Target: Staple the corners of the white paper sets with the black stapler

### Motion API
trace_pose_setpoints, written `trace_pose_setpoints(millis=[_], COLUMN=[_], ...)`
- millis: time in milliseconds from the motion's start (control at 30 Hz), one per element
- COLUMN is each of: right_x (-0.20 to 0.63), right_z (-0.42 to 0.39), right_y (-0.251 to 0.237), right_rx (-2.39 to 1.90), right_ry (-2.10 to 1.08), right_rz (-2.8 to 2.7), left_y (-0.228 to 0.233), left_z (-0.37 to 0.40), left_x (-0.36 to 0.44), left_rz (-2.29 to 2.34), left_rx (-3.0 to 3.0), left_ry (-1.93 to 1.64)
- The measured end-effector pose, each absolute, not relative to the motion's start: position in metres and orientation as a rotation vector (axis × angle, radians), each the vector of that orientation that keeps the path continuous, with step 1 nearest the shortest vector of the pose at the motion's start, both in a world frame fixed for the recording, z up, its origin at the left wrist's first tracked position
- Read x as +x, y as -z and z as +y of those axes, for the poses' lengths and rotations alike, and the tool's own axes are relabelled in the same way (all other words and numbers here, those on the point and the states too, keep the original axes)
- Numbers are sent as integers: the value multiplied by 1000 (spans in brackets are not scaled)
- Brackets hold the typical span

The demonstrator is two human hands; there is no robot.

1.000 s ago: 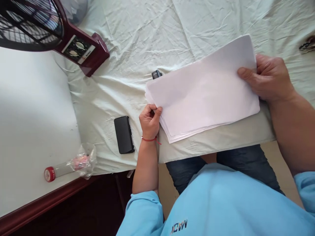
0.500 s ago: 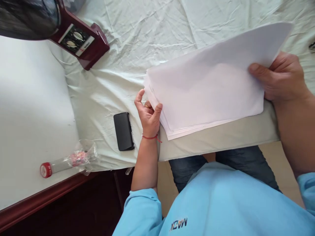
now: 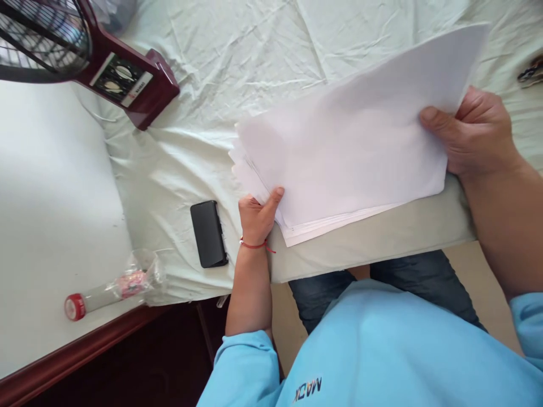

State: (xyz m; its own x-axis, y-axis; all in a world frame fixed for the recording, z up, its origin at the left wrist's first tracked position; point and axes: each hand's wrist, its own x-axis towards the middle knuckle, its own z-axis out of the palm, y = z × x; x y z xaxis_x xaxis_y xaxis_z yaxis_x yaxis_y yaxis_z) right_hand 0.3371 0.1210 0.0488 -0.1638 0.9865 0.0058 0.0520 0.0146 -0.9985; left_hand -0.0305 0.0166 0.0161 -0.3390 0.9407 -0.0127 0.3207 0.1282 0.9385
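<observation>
I see both hands on a stack of paper [image 3: 352, 147] that lies on the near edge of a bed [image 3: 237, 62] covered with a wrinkled pale sheet. My left hand [image 3: 257, 216] pinches the near left corner of the stack, thumb on top and fingers curled under, where the lower sheets fan out a little. My right hand [image 3: 475, 133] grips the right end, thumb pressed on the top sheet and fingers behind it, so that the top sheet lifts toward the far right. Just left of the left hand, a black phone [image 3: 207, 233] lies flat on the sheet. Further left, a clear bottle with a red cap [image 3: 99, 294] rests on a white surface [image 3: 46, 203]. At the far left stands a dark red fan [image 3: 123, 82].
</observation>
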Motion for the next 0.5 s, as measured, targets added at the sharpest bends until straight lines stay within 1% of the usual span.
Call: trace_pose_setpoints(millis=[67,167,233,300,367,467,500], right_x=[338,340,339,338,338,346,350], right_z=[121,120,119,117,116,116,116], right_y=[-50,-53,-55,-59,-59,-53,-49], right_rx=[-1157,-1131,-1142,-1153,-1162,-1298,-1365], right_ry=[-1350,-1527,-1563,-1445,-1239,-1006,-950], right_rz=[-1387,-1403,-1445,-1468,-1459,-1395,-1357], left_y=[-17,-15,-16,-18,-22,-29,-30], left_z=[14,10,9,9,8,6,6], left_x=[-29,-27,-26,-25,-24,-27,-29], left_rz=[1755,1712,1672,1633,1588,1538,1551], left_rx=[1196,1104,1061,1064,1111,1198,1230], left_ry=[-1228,-1342,-1414,-1480,-1548,-1656,-1629])
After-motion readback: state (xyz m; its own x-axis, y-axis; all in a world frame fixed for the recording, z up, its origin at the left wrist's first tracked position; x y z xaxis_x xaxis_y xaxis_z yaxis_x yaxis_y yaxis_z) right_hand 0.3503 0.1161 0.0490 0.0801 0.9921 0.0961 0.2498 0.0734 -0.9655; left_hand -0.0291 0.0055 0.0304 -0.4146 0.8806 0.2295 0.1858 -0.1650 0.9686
